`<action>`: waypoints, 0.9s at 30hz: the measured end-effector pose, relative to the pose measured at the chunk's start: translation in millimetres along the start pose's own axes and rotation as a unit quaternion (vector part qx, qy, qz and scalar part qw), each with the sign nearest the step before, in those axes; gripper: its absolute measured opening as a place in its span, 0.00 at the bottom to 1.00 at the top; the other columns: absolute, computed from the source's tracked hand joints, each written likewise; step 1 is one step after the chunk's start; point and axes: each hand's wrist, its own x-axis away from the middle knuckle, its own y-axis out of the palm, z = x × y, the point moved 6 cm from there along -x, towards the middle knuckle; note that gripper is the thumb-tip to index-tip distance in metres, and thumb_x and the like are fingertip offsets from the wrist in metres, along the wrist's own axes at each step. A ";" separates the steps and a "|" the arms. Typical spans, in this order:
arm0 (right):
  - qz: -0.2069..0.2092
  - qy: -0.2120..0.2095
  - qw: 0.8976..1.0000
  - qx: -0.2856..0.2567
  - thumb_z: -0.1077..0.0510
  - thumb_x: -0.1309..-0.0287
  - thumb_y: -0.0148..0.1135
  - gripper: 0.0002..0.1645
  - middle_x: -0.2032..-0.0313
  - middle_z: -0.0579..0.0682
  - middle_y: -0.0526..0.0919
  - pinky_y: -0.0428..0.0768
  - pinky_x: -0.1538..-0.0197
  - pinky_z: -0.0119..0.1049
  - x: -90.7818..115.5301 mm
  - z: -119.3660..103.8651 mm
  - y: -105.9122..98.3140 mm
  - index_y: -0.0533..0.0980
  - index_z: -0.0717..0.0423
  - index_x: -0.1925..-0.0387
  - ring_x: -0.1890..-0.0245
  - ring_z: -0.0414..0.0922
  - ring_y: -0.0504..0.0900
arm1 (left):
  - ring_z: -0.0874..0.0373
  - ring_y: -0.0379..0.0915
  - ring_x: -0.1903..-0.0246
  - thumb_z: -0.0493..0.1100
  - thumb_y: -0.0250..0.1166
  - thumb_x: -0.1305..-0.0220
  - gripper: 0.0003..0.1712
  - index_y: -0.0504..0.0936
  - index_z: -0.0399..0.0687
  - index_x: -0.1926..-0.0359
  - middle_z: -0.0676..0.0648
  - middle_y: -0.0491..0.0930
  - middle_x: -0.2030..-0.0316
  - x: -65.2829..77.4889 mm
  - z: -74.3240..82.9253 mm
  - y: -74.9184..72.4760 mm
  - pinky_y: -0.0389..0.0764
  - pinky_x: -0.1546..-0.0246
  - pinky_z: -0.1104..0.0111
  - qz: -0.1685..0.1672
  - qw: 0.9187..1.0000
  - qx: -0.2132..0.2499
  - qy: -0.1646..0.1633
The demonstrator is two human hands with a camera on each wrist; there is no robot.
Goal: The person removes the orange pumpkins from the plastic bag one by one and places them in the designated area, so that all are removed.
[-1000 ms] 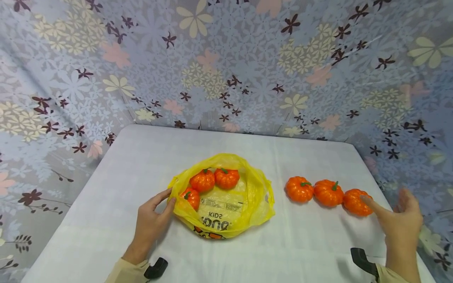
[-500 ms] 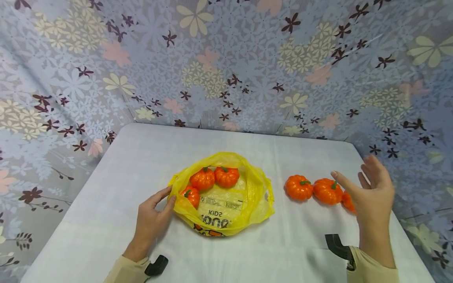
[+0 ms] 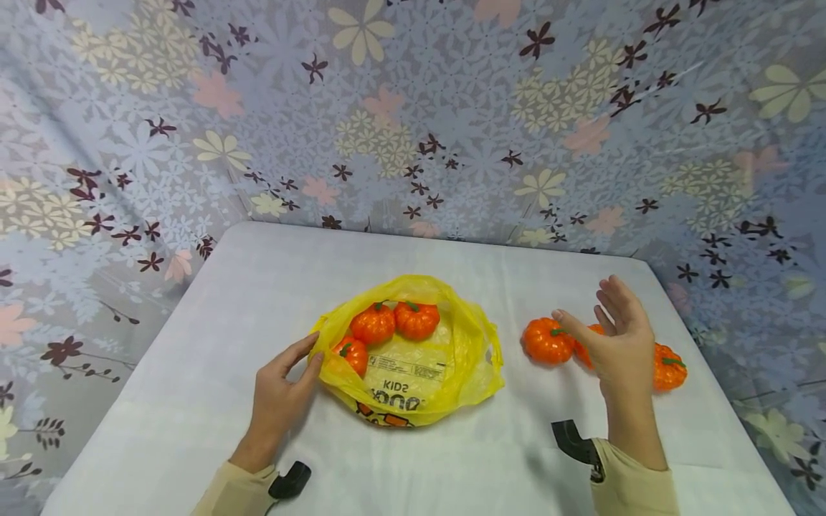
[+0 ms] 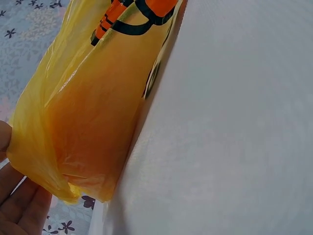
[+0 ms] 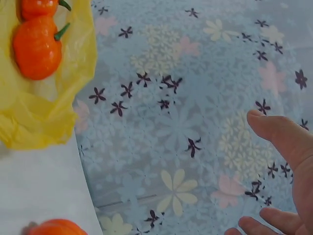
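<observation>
A yellow plastic bag (image 3: 479, 369) lies with its mouth spread, and 3 small orange pumpkins with green stems, one of them a pumpkin (image 3: 374, 324) at the back, sit inside. My left hand (image 3: 276, 393) pinches the bag's left rim between thumb and fingers; in the left wrist view the bag side (image 4: 98, 112) bulges orange. Over the right of the table, my right hand (image 3: 624, 362) is raised, fingers spread, holding nothing. Beneath and around it are a left pumpkin (image 3: 545, 342), a middle pumpkin (image 3: 583, 352), mostly hidden by the hand, and a right pumpkin (image 3: 668, 369).
A white cloth covers the table (image 3: 271, 279). Flower-patterned fabric (image 3: 413, 129) hangs behind and at both sides, meeting the table's edges. A black wrist mount (image 3: 290, 480) sits at my left cuff and a similar black mount (image 3: 574, 441) at my right.
My right hand has moved left from the rightmost pumpkin, across the row, now hiding most of the middle one. The left hand keeps its pinch on the bag, and the pumpkins lie where they were.
</observation>
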 end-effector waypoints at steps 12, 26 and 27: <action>-0.084 -0.014 0.996 -0.015 0.58 0.55 0.83 0.58 0.28 0.49 0.66 0.65 0.30 0.39 11.2 1.4 52.2 0.62 0.51 0.24 0.29 0.45 0.64 | 0.50 0.83 0.51 0.31 0.71 0.38 0.21 0.84 0.42 0.43 0.47 0.85 0.48 1.3 -2.5 1.4 0.74 0.46 0.79 -0.004 1.000 0.021 -0.010; -0.186 -0.038 0.981 -0.044 0.58 0.51 0.81 0.51 0.30 0.50 0.69 0.69 0.32 0.44 28.0 16.5 118.8 0.66 0.52 0.27 0.30 0.49 0.66 | 0.50 0.83 0.52 0.32 0.71 0.38 0.21 0.85 0.42 0.43 0.47 0.85 0.49 1.7 -3.2 0.9 0.74 0.46 0.80 -0.001 1.000 0.007 -0.005; -0.191 -0.040 0.980 -0.047 0.57 0.52 0.81 0.51 0.30 0.50 0.69 0.70 0.32 0.44 29.6 16.3 123.1 0.67 0.52 0.28 0.30 0.49 0.66 | 0.50 0.83 0.52 0.32 0.71 0.38 0.21 0.85 0.42 0.43 0.47 0.85 0.49 1.6 -3.0 0.5 0.74 0.46 0.80 -0.001 1.000 0.006 -0.005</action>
